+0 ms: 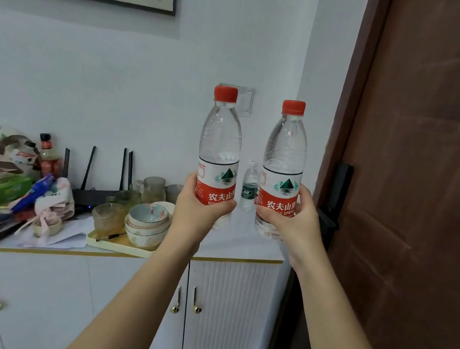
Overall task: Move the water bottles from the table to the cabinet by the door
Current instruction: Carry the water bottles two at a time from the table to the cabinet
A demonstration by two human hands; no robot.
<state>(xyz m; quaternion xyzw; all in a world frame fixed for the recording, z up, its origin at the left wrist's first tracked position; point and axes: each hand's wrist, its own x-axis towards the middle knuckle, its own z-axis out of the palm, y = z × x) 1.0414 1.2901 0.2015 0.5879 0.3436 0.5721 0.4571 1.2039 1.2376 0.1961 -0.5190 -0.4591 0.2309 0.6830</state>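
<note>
Above the white cabinet [243, 244] by the brown wooden door [423, 198], left hand [193, 207] grips one clear red-capped plastic water bottle [220, 144], right hand [301, 218] its twin [284, 158]; both best set down upright, clear of the small green-labelled bottle [249, 188]

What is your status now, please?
Left hand grips left bottle, right hand grips right bottle. Both upright over cabinet top. Behind them, small green-label bottle.

One head view only, wide-angle, edges bowed. Faces forward and slightly down, from above the cabinet [36, 275] top, toward wall [90, 76]; door [423, 198] close at right. Forearms [147, 294] enter from bottom edge; left hand [194, 209] with left bottle [220, 144], right hand [300, 220] with right bottle [284, 157], near, mid-frame.
</note>
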